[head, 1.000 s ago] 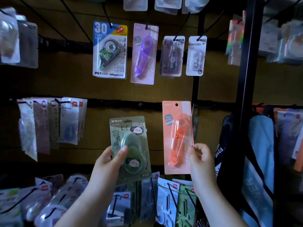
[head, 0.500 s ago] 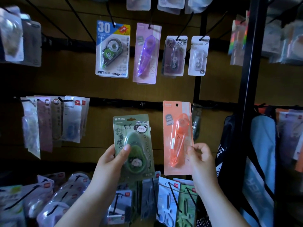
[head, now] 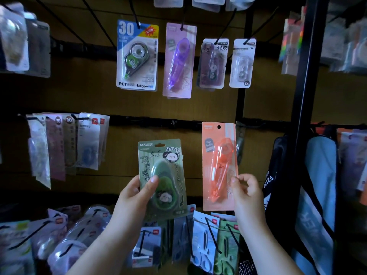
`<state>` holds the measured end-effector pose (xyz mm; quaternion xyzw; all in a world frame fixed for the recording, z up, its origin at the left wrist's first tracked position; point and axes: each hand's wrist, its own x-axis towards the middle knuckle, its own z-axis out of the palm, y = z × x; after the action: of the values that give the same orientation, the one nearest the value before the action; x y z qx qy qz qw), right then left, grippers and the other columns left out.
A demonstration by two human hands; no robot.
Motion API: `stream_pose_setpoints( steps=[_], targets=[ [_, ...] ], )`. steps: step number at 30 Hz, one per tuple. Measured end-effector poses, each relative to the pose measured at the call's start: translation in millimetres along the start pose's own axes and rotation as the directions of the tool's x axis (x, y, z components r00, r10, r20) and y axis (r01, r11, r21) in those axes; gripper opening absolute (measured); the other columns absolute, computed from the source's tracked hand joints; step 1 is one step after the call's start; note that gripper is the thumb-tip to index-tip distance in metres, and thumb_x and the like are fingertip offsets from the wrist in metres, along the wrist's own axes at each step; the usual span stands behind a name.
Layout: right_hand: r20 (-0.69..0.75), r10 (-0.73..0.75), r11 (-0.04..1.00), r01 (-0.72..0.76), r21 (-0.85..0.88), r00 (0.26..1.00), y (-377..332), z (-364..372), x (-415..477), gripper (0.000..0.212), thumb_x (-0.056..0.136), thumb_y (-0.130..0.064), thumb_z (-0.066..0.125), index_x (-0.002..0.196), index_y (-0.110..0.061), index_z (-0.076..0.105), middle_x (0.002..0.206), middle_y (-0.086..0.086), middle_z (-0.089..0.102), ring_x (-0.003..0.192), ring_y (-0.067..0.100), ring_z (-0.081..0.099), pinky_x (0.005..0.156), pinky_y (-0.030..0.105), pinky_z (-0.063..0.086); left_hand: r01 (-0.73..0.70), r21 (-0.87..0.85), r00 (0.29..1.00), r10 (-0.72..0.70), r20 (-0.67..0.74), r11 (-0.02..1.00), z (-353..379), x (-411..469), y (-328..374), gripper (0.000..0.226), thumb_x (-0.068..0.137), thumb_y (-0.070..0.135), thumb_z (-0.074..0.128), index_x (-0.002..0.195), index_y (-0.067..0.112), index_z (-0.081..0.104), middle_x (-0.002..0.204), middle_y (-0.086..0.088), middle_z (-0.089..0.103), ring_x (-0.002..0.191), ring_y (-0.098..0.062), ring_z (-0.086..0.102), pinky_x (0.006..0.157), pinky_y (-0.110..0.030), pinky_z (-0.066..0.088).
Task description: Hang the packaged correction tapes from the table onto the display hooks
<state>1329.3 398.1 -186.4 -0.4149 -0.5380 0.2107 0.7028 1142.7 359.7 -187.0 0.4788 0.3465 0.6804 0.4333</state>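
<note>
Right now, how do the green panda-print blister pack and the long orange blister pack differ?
The green pack: short, wide; orange pack: tall, narrow. Green holds a teardrop dispenser, orange a pen-shaped one. Green gripped by left hand, orange pinched by right hand. Both hand-held, front-facing.

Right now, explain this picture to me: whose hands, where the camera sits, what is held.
No machine here: a person works with bare hands, and the single camera sits on their head, looking forward and down. The left hand grips a green correction tape pack, thumb on its front. The right hand pinches the lower right edge of an orange correction tape pack, held up by the black rail. A blue pack and a purple pack hang on hooks above.
</note>
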Motion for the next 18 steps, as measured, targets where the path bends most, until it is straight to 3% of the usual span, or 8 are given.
stream_pose_setpoints(
  steps=[11,18],
  targets=[
    [0.022,0.017,1.000,-0.017,0.008,1.000,-18,-3,3,0.027,0.091,-0.009,0.048,0.069,-0.023,0.043,0.066,-0.003,0.048,0.059,0.009,0.044,0.042,0.004,0.034,0.006,0.011,1.000,-0.006,-0.004,1.000,3,0,-2,0.014,0.087,0.024,0.049,0.092,0.018,0.061,0.070,-0.001,0.075,0.067,-0.020,0.073,0.067,-0.044,0.058],
    [0.019,0.026,0.998,-0.028,0.057,0.999,-24,-8,0,0.025,0.091,-0.010,0.049,0.069,-0.022,0.045,0.065,-0.001,0.050,0.061,0.015,0.045,0.058,0.028,0.035,0.008,-0.004,1.000,-0.008,0.013,1.000,3,-3,2,0.015,0.084,0.027,0.050,0.091,0.019,0.061,0.071,-0.002,0.075,0.070,-0.022,0.072,0.072,-0.044,0.056]
  ],
)
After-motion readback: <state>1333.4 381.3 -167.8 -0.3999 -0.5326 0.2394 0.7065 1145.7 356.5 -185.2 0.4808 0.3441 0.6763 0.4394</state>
